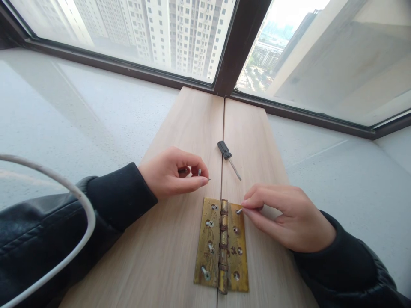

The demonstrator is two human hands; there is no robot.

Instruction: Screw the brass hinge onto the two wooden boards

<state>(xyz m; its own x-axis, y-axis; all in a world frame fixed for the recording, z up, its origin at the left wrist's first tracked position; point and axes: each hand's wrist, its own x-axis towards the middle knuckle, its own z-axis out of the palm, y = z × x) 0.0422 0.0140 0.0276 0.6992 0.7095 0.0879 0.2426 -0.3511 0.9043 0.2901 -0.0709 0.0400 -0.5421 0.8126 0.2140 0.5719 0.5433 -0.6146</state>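
Observation:
A worn brass hinge (232, 261) lies opened flat over the seam between two pale wooden boards (173, 239). Screws stand in the holes of its left leaf, such as the tilted screw (204, 272) at the bottom; three lower holes of the right leaf show no screw. Pinched between thumb and forefinger, a screw (239, 211) is held by my right hand (282, 216) at the top right hole. My left hand (175, 173), above the hinge, is curled around a few loose screws (199, 172), one tip poking past the thumb.
A small screwdriver (228, 158) with a dark handle rests across the seam beyond the hinge. A white cable (86, 205) loops over my left sleeve. Dark window frames (221, 81) border the far end of the boards, and a white speckled sill (96, 111) spreads on both sides.

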